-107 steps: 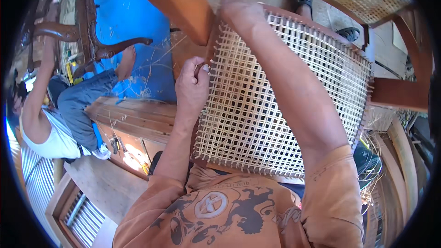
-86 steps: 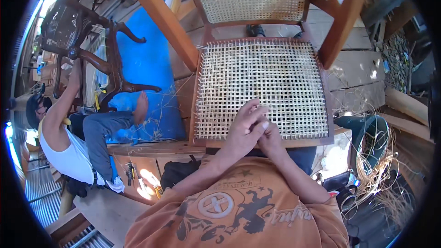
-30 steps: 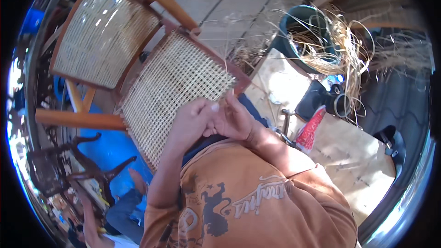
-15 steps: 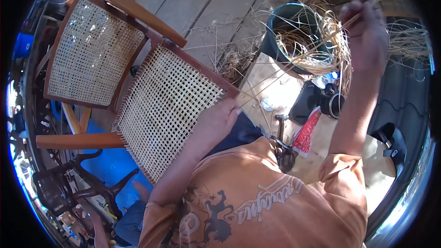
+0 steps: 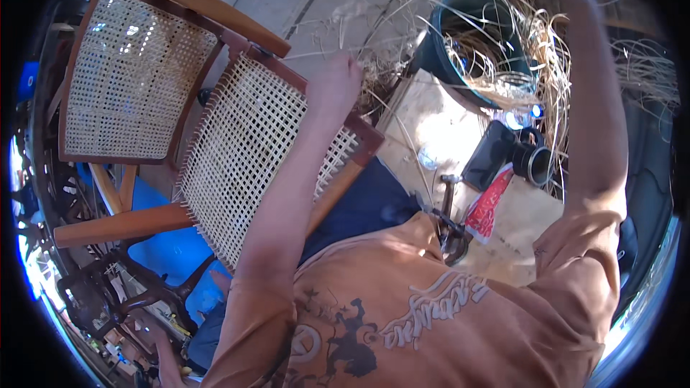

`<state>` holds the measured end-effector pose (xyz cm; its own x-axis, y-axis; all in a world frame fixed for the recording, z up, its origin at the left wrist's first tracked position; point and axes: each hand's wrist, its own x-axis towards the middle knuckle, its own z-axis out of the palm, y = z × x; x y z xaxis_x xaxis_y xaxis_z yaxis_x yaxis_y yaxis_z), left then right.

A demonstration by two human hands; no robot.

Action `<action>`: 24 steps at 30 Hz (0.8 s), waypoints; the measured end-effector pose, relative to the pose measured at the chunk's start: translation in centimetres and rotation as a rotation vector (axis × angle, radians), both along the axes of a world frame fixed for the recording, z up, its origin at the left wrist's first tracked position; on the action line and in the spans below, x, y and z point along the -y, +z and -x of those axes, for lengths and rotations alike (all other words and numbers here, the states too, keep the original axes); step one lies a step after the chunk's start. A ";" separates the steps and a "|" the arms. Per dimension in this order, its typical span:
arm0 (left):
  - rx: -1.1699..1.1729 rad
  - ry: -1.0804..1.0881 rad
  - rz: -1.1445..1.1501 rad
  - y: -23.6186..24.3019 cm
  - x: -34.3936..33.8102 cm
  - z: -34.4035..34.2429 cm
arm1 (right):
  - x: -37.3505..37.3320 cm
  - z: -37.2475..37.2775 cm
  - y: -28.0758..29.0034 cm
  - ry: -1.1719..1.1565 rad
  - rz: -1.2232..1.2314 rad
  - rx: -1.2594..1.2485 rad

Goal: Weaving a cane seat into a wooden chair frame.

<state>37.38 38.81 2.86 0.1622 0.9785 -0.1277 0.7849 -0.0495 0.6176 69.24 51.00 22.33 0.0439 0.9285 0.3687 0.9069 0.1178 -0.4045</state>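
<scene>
A wooden chair lies tilted at the left, with a woven cane seat panel (image 5: 241,144) and a cane back panel (image 5: 133,75). Over the seat frame's far edge (image 5: 287,72), my left hand (image 5: 336,82) is closed, fingers curled away from me; what it holds, if anything, is hidden. Loose pale cane ends stick out along the panel's side. My right forearm (image 5: 596,100) stretches up past a dark green bucket (image 5: 442,50) full of cane strips, and its hand is beyond the upper edge. More cane strips (image 5: 557,65) hang over the bucket's right side.
On a light board (image 5: 517,226) right of my lap lie a hammer (image 5: 449,194), pliers (image 5: 453,233), a red-and-white packet (image 5: 489,208), a black phone (image 5: 489,154) and a camera-like black object (image 5: 530,162). Another person's arm (image 5: 169,363) shows at lower left, near a dark carved wooden piece (image 5: 136,294).
My left hand has moved from the seat's near right corner up to its far edge. My right hand has risen out of view at the top. The view has shifted slightly.
</scene>
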 end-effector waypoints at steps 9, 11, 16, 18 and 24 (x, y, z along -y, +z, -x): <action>0.045 -0.123 0.062 -5.4 -0.9 -1.2 | 19.5 9.6 -22.4 0.058 1.043 0.009; 0.083 -0.125 0.078 -5.2 -1.0 -1.0 | 21.5 12.1 -24.1 -0.013 1.165 0.079; 0.200 -0.055 0.108 -4.5 -0.8 -0.9 | 21.2 13.3 -25.4 0.061 1.080 0.055; 0.192 -0.078 0.127 -4.3 -0.7 -0.9 | 20.5 11.8 -24.3 -0.039 0.883 -0.215; 0.186 -0.150 0.156 -3.2 -0.7 -2.0 | 18.5 7.7 -15.9 -0.202 0.614 -1.091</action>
<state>39.36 39.46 -0.35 0.3386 0.9127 -0.2289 0.6485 -0.0501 0.7596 61.54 32.46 6.47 0.2131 0.8745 -0.4357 0.0489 -0.4550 -0.8892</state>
